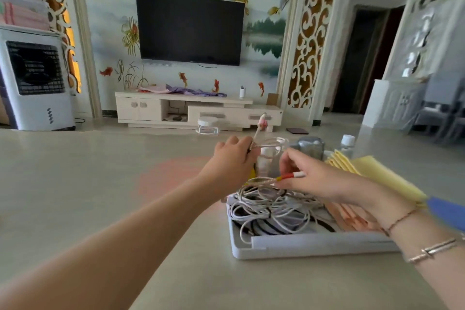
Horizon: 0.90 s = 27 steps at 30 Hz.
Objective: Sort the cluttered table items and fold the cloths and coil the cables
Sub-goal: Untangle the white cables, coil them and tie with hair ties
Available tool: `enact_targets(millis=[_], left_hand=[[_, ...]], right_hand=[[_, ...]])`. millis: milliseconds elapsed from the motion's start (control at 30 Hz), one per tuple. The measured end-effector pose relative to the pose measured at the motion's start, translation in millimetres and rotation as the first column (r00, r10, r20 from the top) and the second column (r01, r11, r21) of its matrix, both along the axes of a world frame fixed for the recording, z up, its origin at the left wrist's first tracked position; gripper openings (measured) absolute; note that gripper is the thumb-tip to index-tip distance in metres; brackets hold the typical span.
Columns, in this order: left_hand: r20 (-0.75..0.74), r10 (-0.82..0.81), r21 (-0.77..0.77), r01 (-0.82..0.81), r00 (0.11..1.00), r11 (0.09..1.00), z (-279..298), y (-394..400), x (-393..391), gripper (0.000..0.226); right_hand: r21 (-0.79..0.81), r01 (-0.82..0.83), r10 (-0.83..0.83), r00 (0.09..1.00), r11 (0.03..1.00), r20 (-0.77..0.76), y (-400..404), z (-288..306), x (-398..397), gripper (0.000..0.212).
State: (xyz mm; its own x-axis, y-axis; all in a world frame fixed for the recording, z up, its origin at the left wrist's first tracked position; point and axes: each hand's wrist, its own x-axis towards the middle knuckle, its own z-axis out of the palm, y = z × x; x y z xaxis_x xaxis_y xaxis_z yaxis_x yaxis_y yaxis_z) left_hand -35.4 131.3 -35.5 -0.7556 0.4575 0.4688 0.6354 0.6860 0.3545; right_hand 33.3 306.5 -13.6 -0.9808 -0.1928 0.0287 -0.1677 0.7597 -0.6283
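A white tray (304,244) on the table holds a tangle of white and black cables (271,211). My left hand (234,156) pinches one pale braided cable (270,143) above the tray, its pink plug end (263,122) sticking up. My right hand (317,178) pinches the same cable near its red-and-white plug (292,175). Folded yellow cloths (372,171) and a peach cloth (352,216) lie at the tray's right side, partly hidden by my right forearm.
Behind the tray stand a grey metal object (309,146), a white-capped bottle (347,142) and a pale bottle (265,161). A pink patch (171,176) marks the beige table left of the tray. A blue object (448,211) lies at the right edge.
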Motion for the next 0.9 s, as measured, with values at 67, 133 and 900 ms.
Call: enact_targets(millis=[67,133,900], left_hand=[[-0.046,-0.024,-0.185,0.015,0.999,0.983,-7.2,17.8,-1.5,0.032],[-0.06,-0.059,-0.369,0.033,0.996,0.929,-14.3,31.5,-2.5,0.039],[0.224,-0.103,-0.308,0.171,0.969,0.936,-45.4,44.4,3.3,0.051]], right_hand=[[0.184,0.088,-0.087,0.996,0.979,-0.01,14.2,-2.5,7.1,0.024],[0.364,0.167,-0.157,0.986,0.916,-0.057,22.1,-11.4,12.0,0.032],[0.717,0.305,-0.077,0.94,0.626,-0.333,10.2,-51.6,-2.2,0.052]])
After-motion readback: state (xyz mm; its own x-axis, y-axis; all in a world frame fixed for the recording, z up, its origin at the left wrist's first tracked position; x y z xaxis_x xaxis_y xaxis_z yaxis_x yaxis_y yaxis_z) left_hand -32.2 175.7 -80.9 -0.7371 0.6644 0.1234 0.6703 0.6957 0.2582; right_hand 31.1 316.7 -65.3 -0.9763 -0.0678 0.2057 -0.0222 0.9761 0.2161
